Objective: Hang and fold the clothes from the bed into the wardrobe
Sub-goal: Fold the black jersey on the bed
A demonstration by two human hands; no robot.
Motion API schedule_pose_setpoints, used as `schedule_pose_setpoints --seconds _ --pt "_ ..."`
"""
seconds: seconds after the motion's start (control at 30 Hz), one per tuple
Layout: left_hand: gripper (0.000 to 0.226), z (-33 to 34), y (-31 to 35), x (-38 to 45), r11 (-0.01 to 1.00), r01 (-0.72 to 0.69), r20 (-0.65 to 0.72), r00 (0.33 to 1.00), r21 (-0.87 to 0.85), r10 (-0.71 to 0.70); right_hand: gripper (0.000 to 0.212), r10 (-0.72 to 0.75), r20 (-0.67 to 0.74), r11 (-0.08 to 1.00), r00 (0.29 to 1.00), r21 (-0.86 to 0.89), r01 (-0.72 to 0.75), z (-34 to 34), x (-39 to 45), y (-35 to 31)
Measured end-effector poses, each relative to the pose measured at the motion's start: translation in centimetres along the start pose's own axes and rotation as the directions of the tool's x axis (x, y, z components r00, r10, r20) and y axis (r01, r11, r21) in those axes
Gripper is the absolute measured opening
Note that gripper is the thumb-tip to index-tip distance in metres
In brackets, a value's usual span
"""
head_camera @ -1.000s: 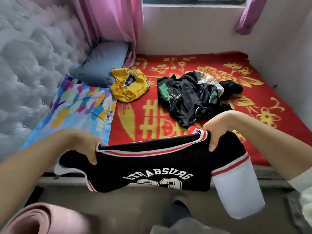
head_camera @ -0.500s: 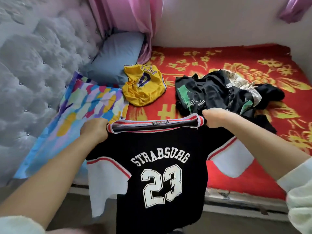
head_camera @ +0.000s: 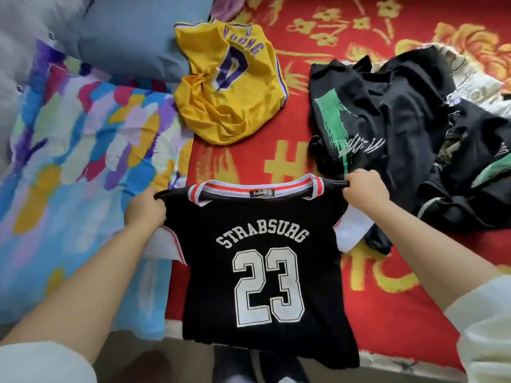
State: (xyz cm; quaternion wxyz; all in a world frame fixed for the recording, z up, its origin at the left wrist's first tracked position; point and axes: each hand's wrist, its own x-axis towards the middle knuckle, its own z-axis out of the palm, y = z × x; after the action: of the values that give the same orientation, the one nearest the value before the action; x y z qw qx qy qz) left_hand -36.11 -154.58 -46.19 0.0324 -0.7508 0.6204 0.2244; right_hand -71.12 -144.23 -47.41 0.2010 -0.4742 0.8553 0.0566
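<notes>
Head view: left hand and right hand each pinch a shoulder of the black jersey, fingers curled into the fabric. It hangs at 6 o'clock over the bed edge. To lay it flat for folding, keep the shoulders level and taut. Knit looks soft, with a ribbed collar and raised numerals. Crumpled yellow jersey at 12 o'clock; dark clothes pile at 2 o'clock.

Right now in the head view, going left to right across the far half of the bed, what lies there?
Multicoloured blanket → yellow jersey → pile of black clothes. The black number 23 jersey, held up nearer the camera by both hands, is left out.
</notes>
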Motion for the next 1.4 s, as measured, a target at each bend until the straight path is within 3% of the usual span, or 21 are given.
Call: schedule_pose_setpoints --seconds 0.07,0.17,0.33,0.4,0.43,0.53,0.57,0.7,0.8,0.93,1.0,1.07,1.1,1.17,1.23,1.3,1.37,1.4 --pt "0.027 1.5 -0.1 2.2 0.995 -0.019 -0.026 1.0 -0.101 0.017 0.01 -0.004 -0.052 0.986 0.999 0.165 0.012 1.1 2.3 -0.6" --pt "0.022 3.7 0.6 6.1 0.993 -0.093 -0.116 0.99 -0.067 0.085 0.011 0.076 -0.071 0.948 0.995 0.313 -0.05 2.9 5.7 -1.7" --pt "0.029 6.6 2.0 13.0 0.997 -0.037 -0.192 0.981 -0.066 0.023 0.023 0.214 -0.215 0.918 0.953 0.378 -0.121 6.2 11.7 -4.1" --pt "0.034 8.5 2.4 15.1 0.999 -0.041 -0.182 0.983 -0.028 0.036 0.011 0.249 -0.261 0.903 0.933 0.411 -0.126 8.1 13.7 -4.8" --pt "0.039 9.5 2.4 15.8 0.998 -0.061 -0.157 0.986 -0.012 0.058 0.003 0.254 -0.255 0.905 0.933 0.404 -0.135 9.1 14.3 -5.0" --pt "0.061 13.4 1.6 17.1 0.99 -0.139 -0.059 0.988 0.018 0.14 0.054 0.164 -0.166 0.984 0.972 0.104 -0.148 13.5 15.3 -5.2" --pt "0.064 14.5 1.4 17.4 0.986 -0.165 -0.051 0.985 0.021 0.166 0.061 0.121 -0.147 0.993 0.982 0.016 -0.12 14.7 15.6 -5.1" --pt "0.058 16.9 0.7 16.3 0.918 -0.367 -0.062 0.923 0.147 0.379 0.061 0.067 -0.16 0.992 0.985 -0.098 -0.083 16.0 16.3 -4.4" --pt "0.054 18.5 0.7 15.7 0.788 -0.589 0.012 0.802 0.176 0.597 0.058 0.067 -0.057 0.99 0.996 -0.118 -0.074 15.6 17.1 -4.2" --pt "0.06 19.9 1.9 13.6 0.729 -0.661 0.183 0.75 0.18 0.635 0.061 0.022 0.004 0.998 1.0 -0.067 -0.022 14.7 17.3 -3.6" --pt "0.061 20.5 3.0 12.6 0.715 -0.68 0.216 0.731 0.163 0.647 0.059 -0.038 -0.1 0.997 0.994 0.066 0.045 14.0 16.1 -3.1" --pt "0.059 21.0 4.5 11.8 0.669 -0.725 0.219 0.688 0.162 0.692 0.049 -0.075 -0.352 0.977 0.933 0.161 0.14 13.5 13.4 -2.3" --pt "0.059 21.2 5.4 11.3 0.644 -0.747 0.222 0.664 0.165 0.714 0.044 -0.029 -0.469 0.974 0.883 0.184 0.13 13.5 11.8 -1.4" --pt "0.061 21.5 7.3 10.5 0.616 -0.774 0.25 0.631 0.145 0.734 0.043 0.133 -0.555 0.972 0.821 0.236 0.003 14.1 8.4 0.5" --pt "0.06 22.4 9.3 9.7 0.58 -0.804 0.265 0.592 0.131 0.761 0.059 0.447 -0.437 0.867 0.78 0.428 -0.257 14.5 5.1 2.5" --pt "0.062 23.2 10.7 9.0 0.524 -0.836 0.298 0.548 0.164 0.782 0.076 0.773 -0.119 0.536 0.623 0.648 -0.541 15.5 2.3 3.6" --pt "0.065 24.4 11.4 8.2 0.502 -0.841 0.352 0.54 0.2 0.764 0.067 0.832 0.202 0.212 0.517 0.745 -0.632 16.7 1.2 4.3" --pt "0.067 25.0 11.3 8.1 0.497 -0.837 0.358 0.547 0.228 0.757 0.054 0.814 0.27 0.141 0.514 0.767 -0.626 17.1 1.4 4.5"
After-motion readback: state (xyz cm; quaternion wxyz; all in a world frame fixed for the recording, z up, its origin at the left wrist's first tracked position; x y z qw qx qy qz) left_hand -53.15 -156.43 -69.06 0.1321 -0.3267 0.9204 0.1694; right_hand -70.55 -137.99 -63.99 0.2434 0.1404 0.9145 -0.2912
